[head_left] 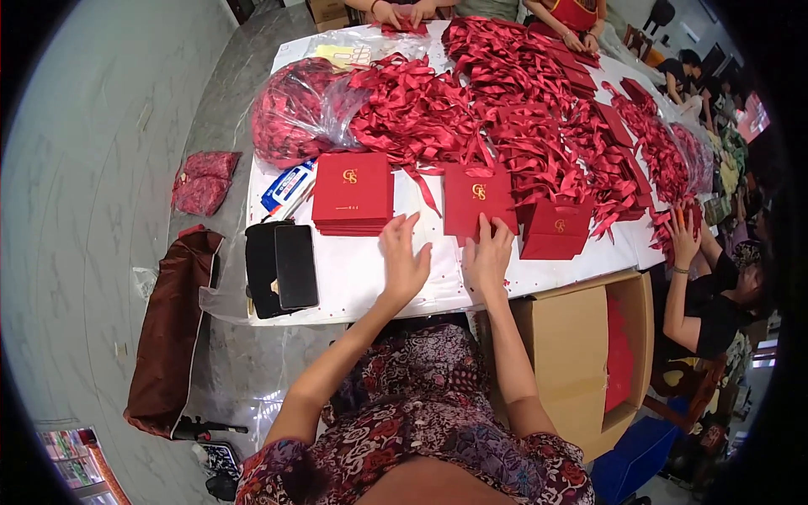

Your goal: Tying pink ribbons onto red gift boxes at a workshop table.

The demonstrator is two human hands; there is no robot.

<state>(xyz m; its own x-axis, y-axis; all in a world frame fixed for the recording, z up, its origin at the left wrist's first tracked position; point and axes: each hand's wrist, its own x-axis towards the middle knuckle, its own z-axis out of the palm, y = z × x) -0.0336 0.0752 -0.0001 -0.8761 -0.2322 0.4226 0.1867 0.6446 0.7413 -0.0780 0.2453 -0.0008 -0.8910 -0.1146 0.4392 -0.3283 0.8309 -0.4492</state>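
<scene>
A red gift bag (pixel 471 206) with a gold emblem lies in front of me on the table. My right hand (pixel 491 257) is closed on its lower edge, fingertips over the front and the thumb near the edge. My left hand (pixel 406 259) is open and holds nothing, fingers apart, just right of a neat stack of red gift bags (pixel 349 198). More red bags with ribbon handles (pixel 555 227) lean in a row to the right. Behind them spreads a large heap of red ribbons (pixel 417 109).
A clear plastic sack of red material (pixel 290 109), a blue-and-white packet (pixel 288 187) and a black phone (pixel 296 265) occupy the table's left. An open cardboard box (pixel 568 362) stands against the front edge at right. Other people's hands (pixel 402 13) work across the table and at the right.
</scene>
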